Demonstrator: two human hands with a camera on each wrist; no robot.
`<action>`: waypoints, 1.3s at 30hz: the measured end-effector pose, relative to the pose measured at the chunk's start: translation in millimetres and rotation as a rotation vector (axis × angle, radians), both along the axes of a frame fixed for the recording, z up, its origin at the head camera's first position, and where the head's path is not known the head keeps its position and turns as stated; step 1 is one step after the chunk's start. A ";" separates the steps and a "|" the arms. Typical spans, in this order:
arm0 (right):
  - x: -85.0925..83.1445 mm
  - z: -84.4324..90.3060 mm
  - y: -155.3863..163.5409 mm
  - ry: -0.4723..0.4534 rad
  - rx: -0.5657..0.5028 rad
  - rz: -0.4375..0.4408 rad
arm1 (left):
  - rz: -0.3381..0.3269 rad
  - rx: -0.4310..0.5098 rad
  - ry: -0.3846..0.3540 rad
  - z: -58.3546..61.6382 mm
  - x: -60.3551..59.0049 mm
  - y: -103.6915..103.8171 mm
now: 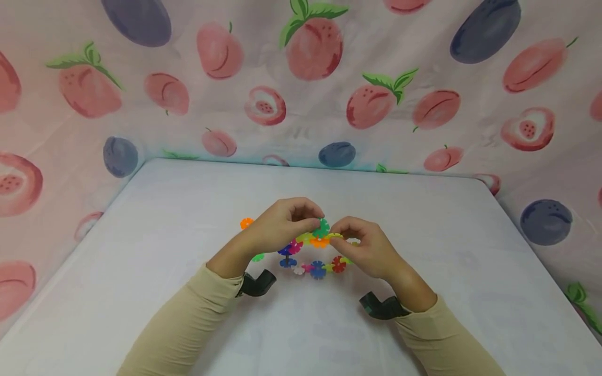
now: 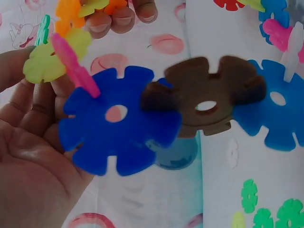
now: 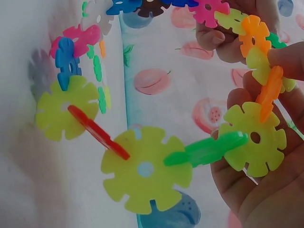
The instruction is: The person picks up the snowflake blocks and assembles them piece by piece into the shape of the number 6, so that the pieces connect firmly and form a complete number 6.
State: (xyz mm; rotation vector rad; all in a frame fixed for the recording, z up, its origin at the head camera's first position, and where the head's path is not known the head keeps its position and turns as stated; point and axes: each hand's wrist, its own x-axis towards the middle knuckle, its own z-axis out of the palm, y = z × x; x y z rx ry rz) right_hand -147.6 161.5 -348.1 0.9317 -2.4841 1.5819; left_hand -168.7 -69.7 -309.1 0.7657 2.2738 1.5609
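Observation:
Both hands work above the table on a looped chain of colourful plastic snowflake discs, slotted edge to edge. In the head view my left hand (image 1: 282,224) pinches a green snowflake disc (image 1: 322,228) at the loop's far side. Close to it, my right hand (image 1: 364,245) pinches the chain at a yellow snowflake disc (image 1: 335,235), beside an orange disc (image 1: 320,243). A dark blue disc (image 2: 118,121) and a brown disc (image 2: 204,97) hang near the left palm. Toward the right palm run yellow discs (image 3: 142,190) joined by red (image 3: 97,130) and green pieces (image 3: 204,149).
Loose discs lie on the white table (image 1: 141,313) left of the loop, among them an orange one (image 1: 246,223) and a green one (image 1: 257,257). More green discs (image 2: 289,213) show in the left wrist view. A fruit-printed cloth (image 1: 301,130) hangs behind the table.

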 end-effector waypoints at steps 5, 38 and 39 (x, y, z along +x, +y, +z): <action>0.5 -0.3 -0.7 0.001 0.001 -0.008 | 0.000 0.004 -0.046 -1.4 0.2 1.4; -1.1 -4.1 -4.3 0.279 -0.057 0.021 | 0.006 -0.045 -0.057 -5.7 4.0 -2.0; -1.1 -3.9 -4.3 0.278 -0.058 0.019 | 0.017 -0.055 -0.038 -5.7 5.4 -4.5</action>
